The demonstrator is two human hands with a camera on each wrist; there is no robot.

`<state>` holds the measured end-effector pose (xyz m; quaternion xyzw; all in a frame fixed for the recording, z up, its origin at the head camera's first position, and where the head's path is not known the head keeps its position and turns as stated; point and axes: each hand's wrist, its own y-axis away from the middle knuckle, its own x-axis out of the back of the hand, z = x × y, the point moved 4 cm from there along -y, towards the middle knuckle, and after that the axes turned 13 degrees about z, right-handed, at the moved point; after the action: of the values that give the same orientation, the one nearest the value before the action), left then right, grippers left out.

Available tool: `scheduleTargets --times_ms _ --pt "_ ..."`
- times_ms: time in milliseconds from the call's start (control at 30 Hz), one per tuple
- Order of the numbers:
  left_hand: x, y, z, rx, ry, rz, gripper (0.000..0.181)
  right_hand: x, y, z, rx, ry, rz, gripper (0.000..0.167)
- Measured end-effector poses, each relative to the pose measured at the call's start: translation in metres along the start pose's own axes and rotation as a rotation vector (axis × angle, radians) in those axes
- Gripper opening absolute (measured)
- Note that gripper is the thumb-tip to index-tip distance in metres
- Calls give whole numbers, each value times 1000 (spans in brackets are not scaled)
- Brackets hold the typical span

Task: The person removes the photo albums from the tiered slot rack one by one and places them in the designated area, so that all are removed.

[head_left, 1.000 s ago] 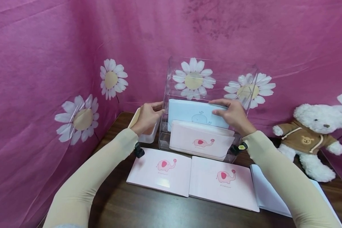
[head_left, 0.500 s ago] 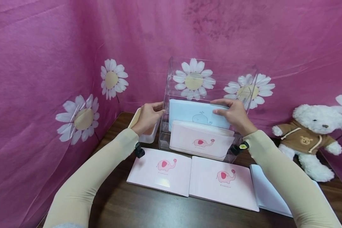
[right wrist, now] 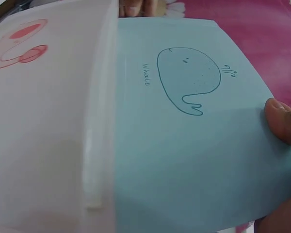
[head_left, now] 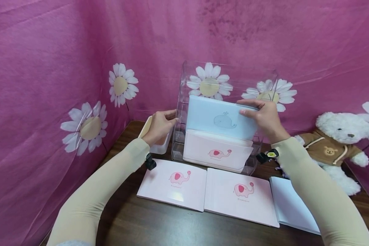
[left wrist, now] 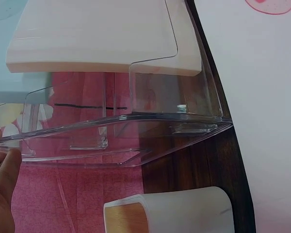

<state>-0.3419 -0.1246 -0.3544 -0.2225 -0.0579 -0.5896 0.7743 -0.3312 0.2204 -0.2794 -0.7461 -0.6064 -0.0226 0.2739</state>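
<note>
Booklet (right wrist: 184, 145) lettered "Whale" pinched by right hand (head_left: 267, 118), left hand (head_left: 160, 125) gripping clear rack (head_left: 179, 131), pink "Elephant" booklets (head_left: 230, 198)

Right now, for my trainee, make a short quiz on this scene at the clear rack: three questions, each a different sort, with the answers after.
1. What does the right grip pinch?
a) the white teddy bear
b) the blue whale booklet
c) the white container

2. True or false: in the right wrist view, the word next to the whale drawing reads "Whale".

3. How many pink elephant booklets lie flat on the wooden table in front of the clear rack?

Key:
1. b
2. True
3. Two
</note>
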Motion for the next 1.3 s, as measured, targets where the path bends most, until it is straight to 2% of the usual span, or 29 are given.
scheduleTargets --times_ms 400,500,667,967,1100,1300 --pt "-1 0 -1 -3 9 1 47 21 -3 -15 58 -76 91 34" --pt "-1 0 0 0 13 1 47 26 -5 -19 71 -154 108 33" --pt "0 0 1 -7 16 1 46 35 -5 -29 74 -349 132 35" --pt "0 0 1 -24 10 10 46 48 0 -38 26 -726 183 36" --pt "0 -1 1 -21 11 5 46 51 3 -39 0 -825 187 34" --pt "1 -1 1 -25 -4 5 46 53 11 -37 -50 -879 174 31"
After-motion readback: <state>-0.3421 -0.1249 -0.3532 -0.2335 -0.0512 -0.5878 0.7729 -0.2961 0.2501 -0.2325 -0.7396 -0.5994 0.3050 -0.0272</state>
